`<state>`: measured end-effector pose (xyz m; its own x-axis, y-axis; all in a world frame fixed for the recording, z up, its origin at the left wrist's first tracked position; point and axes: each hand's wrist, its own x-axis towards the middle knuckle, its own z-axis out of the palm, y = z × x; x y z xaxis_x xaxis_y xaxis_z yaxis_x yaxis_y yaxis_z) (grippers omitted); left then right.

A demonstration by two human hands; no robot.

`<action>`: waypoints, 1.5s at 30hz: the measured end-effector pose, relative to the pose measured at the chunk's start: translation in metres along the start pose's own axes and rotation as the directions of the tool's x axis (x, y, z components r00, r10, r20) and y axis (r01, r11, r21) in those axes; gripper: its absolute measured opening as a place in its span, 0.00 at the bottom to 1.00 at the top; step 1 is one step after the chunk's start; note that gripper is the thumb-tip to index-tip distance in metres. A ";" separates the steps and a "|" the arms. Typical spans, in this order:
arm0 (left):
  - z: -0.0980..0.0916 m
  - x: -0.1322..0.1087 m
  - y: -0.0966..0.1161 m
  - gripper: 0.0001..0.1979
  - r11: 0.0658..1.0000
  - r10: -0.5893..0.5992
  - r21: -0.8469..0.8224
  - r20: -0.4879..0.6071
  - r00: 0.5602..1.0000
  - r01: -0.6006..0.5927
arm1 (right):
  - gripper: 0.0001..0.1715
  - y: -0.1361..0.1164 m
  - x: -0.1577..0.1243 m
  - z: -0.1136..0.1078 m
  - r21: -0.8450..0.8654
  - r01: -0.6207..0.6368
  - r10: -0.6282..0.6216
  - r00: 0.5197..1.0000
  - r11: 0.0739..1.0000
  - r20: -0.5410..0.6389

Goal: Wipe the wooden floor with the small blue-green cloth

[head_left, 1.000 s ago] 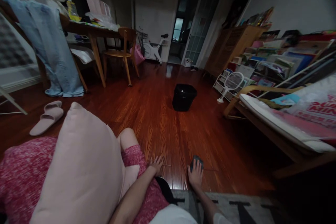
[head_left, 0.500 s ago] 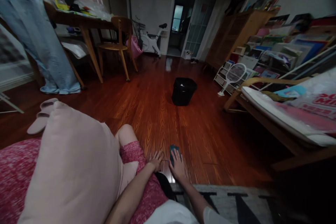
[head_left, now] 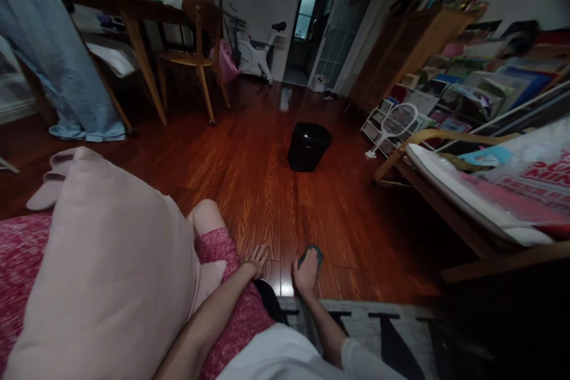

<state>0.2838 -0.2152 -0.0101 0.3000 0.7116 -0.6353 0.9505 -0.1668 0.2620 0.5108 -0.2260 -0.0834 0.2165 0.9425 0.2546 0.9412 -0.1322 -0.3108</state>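
Observation:
A small dark green cloth [head_left: 319,254] lies folded on the wooden floor [head_left: 271,202]. My right hand [head_left: 306,273] is over it, palm down with the fingers close together, pressing it against the boards and hiding much of it. To the left, my left hand [head_left: 256,261] rests on the floor with its fingers spread and nothing in them. It is beside the leg in pink shorts [head_left: 218,243]. A gap of bare floor separates the two hands.
A black bin [head_left: 308,148] stands on the floor ahead. A pink cushion [head_left: 111,261] fills the lower left, with slippers [head_left: 48,187] behind it. On the right are a wooden armchair [head_left: 449,136] and a white racket [head_left: 398,122]. A patterned rug [head_left: 356,320] lies below.
My right hand has slid to the right with the cloth beneath it, turning slightly, away from my left hand. My left hand stays on the floor. The view has tilted down a little.

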 end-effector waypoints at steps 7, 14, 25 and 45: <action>-0.008 -0.009 -0.002 0.42 0.998 0.057 -0.002 -0.022 0.998 -0.057 | 0.40 -0.057 -0.012 0.009 0.055 0.454 -0.456 0.869 0.889 0.191; -0.012 -0.013 -0.003 0.43 0.996 0.087 -0.006 -0.063 0.994 -0.088 | 0.43 0.038 0.046 -0.034 -0.101 -0.030 0.040 0.994 0.994 0.100; -0.018 -0.011 0.003 0.45 0.997 0.083 0.006 -0.096 0.992 -0.083 | 0.42 -0.006 -0.027 -0.013 -0.095 -0.007 0.013 0.998 0.995 0.059; -0.023 -0.018 0.001 0.47 0.995 0.102 0.017 -0.056 0.993 -0.101 | 0.43 0.103 0.046 -0.047 -0.123 -0.313 0.307 0.949 0.942 -0.068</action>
<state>0.2780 -0.2124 0.0181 0.3902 0.7282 -0.5634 0.9166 -0.2497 0.3121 0.6304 -0.2109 -0.0604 0.5121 0.8332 0.2089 0.8504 -0.4574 -0.2600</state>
